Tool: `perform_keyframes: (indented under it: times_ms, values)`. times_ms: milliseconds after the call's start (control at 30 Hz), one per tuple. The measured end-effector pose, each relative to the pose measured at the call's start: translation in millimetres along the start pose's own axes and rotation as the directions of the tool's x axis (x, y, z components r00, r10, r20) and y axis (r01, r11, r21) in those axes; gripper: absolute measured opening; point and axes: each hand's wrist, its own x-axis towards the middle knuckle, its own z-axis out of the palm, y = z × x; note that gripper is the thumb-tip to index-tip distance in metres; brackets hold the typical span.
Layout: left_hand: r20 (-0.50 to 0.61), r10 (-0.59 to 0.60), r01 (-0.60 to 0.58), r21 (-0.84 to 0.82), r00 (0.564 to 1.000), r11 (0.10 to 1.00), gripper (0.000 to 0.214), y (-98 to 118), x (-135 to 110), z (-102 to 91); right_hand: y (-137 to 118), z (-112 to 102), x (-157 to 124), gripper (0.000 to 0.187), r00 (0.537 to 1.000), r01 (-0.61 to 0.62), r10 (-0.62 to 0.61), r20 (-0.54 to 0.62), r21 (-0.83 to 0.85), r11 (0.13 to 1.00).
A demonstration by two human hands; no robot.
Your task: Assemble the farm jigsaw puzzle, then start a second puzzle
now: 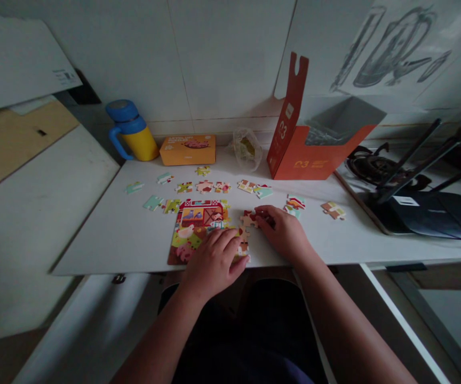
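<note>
A partly assembled colourful jigsaw puzzle (198, 221) lies on the white table (126, 234) near its front edge. My left hand (214, 261) rests flat on the puzzle's lower right part, fingers stretched out and pressing on it. My right hand (282, 232) is just right of the puzzle, its fingers pinched on a puzzle piece (249, 219) at the puzzle's right edge. Several loose pieces (204, 186) lie scattered beyond the puzzle and to the right (333, 210).
At the back stand a blue-and-yellow bottle (132, 130), a small orange box (188, 150), a crumpled clear bag (247, 148) and an open orange carton (318, 144). A black device with antennas (418, 197) fills the right side. A white board (22, 213) adjoins on the left.
</note>
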Motion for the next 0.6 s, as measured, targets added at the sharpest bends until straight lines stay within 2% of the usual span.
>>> perform_keyframes:
  times_ms: [200,433,600]
  values:
    - [0.001,-0.003,0.003,-0.009,1.0,1.0,0.031,1.5,-0.8,-1.6,2.6,2.0,0.0,0.025,0.998,0.055,-0.056,-0.012,-0.068,0.996]
    - [0.004,-0.008,0.008,-0.021,1.0,1.0,0.035,-0.1,-1.7,-1.6,7.9,2.6,1.8,0.026,0.995,-0.006,-0.004,-0.098,-0.101,0.995]
    - [0.014,-0.025,0.026,-0.046,1.0,0.999,0.038,0.1,-2.4,1.0,9.8,-3.0,3.0,0.026,0.992,-0.054,0.036,-0.119,-0.153,0.987]
